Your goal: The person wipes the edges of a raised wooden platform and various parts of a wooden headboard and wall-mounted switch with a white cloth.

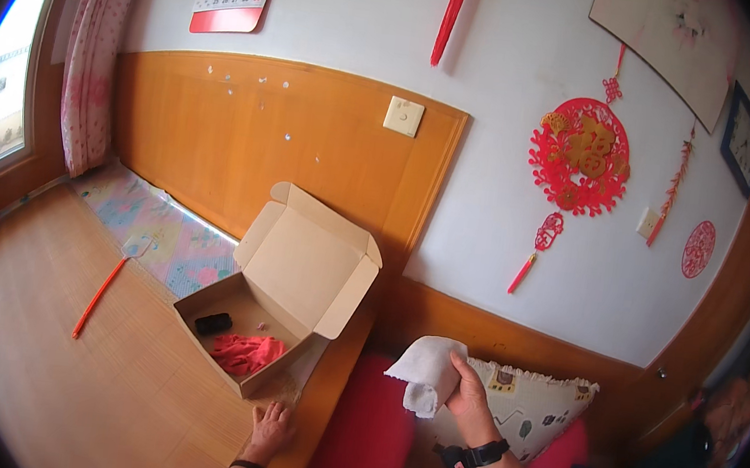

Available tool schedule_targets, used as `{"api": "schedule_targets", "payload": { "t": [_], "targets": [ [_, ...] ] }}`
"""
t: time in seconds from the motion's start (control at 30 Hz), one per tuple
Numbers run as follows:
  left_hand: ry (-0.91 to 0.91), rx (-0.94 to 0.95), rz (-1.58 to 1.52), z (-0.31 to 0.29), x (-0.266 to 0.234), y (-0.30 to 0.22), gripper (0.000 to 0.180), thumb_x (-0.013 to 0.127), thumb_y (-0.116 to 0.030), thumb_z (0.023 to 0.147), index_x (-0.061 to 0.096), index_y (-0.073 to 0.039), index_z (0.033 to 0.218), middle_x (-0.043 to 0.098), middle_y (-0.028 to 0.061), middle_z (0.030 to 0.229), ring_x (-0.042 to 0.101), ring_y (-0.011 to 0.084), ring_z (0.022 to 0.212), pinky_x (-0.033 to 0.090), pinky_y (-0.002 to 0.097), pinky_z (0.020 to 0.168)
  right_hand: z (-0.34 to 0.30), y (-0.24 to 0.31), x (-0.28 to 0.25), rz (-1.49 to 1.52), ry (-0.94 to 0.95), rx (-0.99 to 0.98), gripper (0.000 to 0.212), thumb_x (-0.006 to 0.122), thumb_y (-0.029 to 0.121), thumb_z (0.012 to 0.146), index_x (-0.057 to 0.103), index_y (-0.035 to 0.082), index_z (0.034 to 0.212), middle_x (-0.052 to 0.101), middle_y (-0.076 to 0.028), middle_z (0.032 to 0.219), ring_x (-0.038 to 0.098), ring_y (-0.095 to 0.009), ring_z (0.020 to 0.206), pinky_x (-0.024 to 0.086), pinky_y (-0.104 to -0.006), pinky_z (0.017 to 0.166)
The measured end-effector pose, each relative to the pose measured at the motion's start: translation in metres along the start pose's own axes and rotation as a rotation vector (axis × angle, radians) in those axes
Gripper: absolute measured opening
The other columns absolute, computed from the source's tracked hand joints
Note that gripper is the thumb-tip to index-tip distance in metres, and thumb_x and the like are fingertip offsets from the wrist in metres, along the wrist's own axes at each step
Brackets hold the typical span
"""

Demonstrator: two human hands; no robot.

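My right hand is raised at the right, its fingers closed on a light grey-white cloth that is folded and hangs down a little. On the wooden platform, my left hand lies flat with its fingers apart, just in front of a cardboard box. The box stands with its lid tipped up and back. Inside lie a crumpled red cloth, a small black object whose kind I cannot make out, and a tiny pinkish bit.
A red-handled swatter-like stick lies on the platform at the left, partly over a patterned mat. Right of the platform's edge are a red seat and a patterned cushion. Wood panelling lines the wall behind the box.
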State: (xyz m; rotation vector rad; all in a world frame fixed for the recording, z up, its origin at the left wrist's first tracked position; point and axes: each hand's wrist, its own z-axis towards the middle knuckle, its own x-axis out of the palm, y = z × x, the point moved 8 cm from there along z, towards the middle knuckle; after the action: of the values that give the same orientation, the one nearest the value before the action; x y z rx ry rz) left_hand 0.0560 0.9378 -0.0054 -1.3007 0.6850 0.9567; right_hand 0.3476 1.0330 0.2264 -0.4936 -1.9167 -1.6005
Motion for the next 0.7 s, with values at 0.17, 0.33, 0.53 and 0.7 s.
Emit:
{"api": "schedule_targets", "payload": {
  "t": [0.17, 0.33, 0.53, 0.7],
  "targets": [
    [-0.092, -0.134, 0.071, 0.023, -0.010, -0.032, 0.058, 0.054, -0.044, 0.074, 0.047, -0.009, 0.120, 0.037, 0.0150, 0.130, 0.026, 0.0305, 0.128, 0.015, 0.0591, 0.101, 0.031, 0.062, 0.020, -0.164, 0.080, -0.127, 0.036, 0.066, 0.017, 0.076, 0.053, 0.004, 0.106, 0.059, -0.008, 0.100, 0.055, -0.022, 0.094, 0.044, -0.0372, 0.087],
    [-0.222, -0.218, -0.014, 0.020, -0.035, -0.046, 0.072, 0.055, -0.050, 0.070, 0.042, -0.006, 0.125, 0.034, 0.0262, 0.128, 0.025, 0.0374, 0.126, 0.006, 0.0669, 0.097, 0.091, 0.129, 0.084, -0.334, 0.191, -0.447, 0.031, 0.063, 0.014, 0.077, 0.053, 0.002, 0.104, 0.058, -0.006, 0.096, 0.056, -0.017, 0.089, 0.046, -0.0318, 0.079],
    [-0.246, -0.170, 0.153, 0.017, -0.045, -0.070, 0.069, 0.053, -0.045, 0.077, 0.037, 0.000, 0.127, 0.037, 0.0217, 0.129, 0.027, 0.0379, 0.123, 0.015, 0.0578, 0.101, 0.161, 0.266, 0.165, -0.876, -0.026, -1.163, 0.026, 0.062, 0.017, 0.078, 0.054, 0.001, 0.097, 0.059, -0.009, 0.091, 0.056, -0.018, 0.083, 0.045, -0.0289, 0.075],
    [-0.236, -0.214, 0.156, 0.014, -0.040, -0.062, 0.068, 0.054, -0.043, 0.076, 0.037, -0.001, 0.127, 0.036, 0.0235, 0.129, 0.028, 0.0375, 0.123, 0.014, 0.0572, 0.102, 0.189, 0.286, 0.249, -1.178, -0.272, -1.620, 0.022, 0.061, 0.015, 0.078, 0.053, 0.003, 0.094, 0.056, -0.014, 0.089, 0.057, -0.029, 0.081, 0.045, -0.0350, 0.075]
  ]
}}
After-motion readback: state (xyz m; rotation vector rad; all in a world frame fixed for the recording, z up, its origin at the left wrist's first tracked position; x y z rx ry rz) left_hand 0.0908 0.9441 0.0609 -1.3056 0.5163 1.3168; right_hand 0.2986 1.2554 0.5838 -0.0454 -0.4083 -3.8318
